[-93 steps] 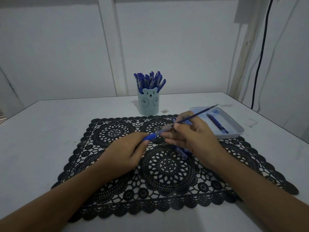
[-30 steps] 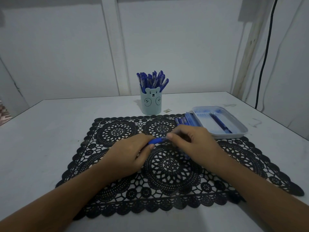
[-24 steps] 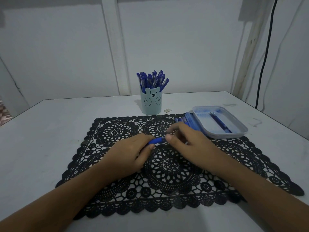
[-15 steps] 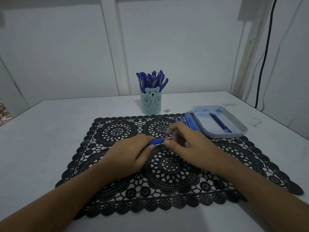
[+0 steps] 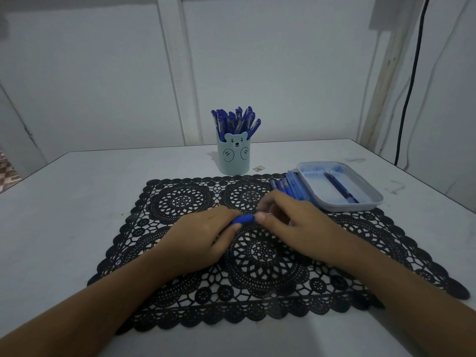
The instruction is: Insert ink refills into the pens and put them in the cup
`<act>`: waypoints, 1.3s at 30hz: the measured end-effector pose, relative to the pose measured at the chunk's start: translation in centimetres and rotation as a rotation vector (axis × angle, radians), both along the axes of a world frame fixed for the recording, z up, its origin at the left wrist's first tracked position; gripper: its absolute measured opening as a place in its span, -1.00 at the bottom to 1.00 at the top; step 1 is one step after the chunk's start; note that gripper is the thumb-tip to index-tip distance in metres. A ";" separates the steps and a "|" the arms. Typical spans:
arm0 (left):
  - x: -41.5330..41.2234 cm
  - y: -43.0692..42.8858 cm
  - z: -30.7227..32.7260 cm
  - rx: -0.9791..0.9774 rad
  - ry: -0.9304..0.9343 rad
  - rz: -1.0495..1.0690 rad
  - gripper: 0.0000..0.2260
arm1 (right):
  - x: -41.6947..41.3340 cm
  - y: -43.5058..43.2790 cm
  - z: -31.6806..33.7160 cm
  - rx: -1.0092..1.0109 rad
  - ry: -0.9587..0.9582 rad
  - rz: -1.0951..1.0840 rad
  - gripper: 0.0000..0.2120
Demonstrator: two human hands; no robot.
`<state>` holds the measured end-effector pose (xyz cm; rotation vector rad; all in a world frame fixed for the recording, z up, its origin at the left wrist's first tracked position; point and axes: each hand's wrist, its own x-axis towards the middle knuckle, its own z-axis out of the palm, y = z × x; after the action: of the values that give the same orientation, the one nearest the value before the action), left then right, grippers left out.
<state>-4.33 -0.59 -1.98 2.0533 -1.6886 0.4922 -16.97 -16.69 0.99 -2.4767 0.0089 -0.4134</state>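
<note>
**One pen gripped over the lace mat**

A bear-faced cup packed with blue pens stands behind the mat. At right, a pale tray holds dark refills, with loose pens just beside it. Only the pen's blue grip shows. The left hand curls round it, and the right hand pinches its end.

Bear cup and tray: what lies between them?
In the head view, a small pale scrap lies beside the bear cup, then loose blue pens alongside the tray.
</note>
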 end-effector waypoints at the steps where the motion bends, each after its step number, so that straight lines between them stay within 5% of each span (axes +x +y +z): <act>1: 0.0 0.0 0.0 -0.002 -0.004 -0.001 -0.73 | 0.0 0.0 0.0 -0.002 -0.004 0.010 -0.93; 15: -0.5 -0.1 0.6 -0.065 -0.275 0.009 -0.66 | 0.0 0.4 0.4 0.127 0.036 -0.164 -0.60; 20: 0.0 0.0 0.5 -0.051 -0.057 0.134 -0.70 | -0.6 -1.2 0.7 -0.277 0.086 -0.312 -0.61; 25: -0.1 0.0 0.5 -0.054 -0.021 0.159 -0.70 | -0.4 -1.3 0.1 -0.557 0.231 -0.221 -0.70; 29: -0.2 0.0 0.6 -0.065 -0.009 0.152 -0.71 | -0.4 -1.1 0.0 -0.516 0.128 -0.199 -0.79; 34: -0.1 0.0 0.5 -0.061 -0.009 0.147 -0.70 | -0.4 -1.1 0.8 -0.144 0.031 -0.174 -0.88; 39: -0.1 0.0 0.4 -0.067 -0.036 0.106 -0.71 | -0.1 -1.0 0.6 -0.015 -0.044 -0.149 -0.86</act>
<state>-4.44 -0.55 -1.58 2.1051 -1.5672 0.6156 -17.06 -17.70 1.60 -2.4901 0.1734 -0.5331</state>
